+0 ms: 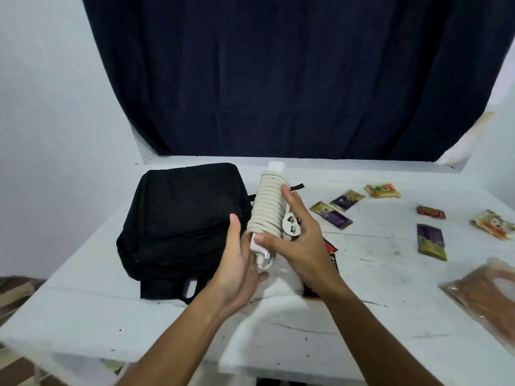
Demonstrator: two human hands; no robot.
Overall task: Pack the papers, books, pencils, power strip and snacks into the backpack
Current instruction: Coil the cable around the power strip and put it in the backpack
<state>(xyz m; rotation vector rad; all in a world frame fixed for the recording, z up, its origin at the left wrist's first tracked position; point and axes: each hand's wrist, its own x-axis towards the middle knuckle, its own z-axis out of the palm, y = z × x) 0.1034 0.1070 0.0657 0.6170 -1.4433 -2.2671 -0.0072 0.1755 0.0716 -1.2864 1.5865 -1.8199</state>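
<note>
A single head-worn, wide-angle view looks forward and down from the person's own eye level, close over a white table (376, 254). Both forearms reach in from the bottom edge. A dark curtain (278, 79) fills the upper half, straight ahead.

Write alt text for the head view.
Both hands, left hand and right hand, hold a white power strip wrapped in its coiled cord above a white table, beside a closed black fabric backpack. Small snack packets lie scattered to the right.
</note>
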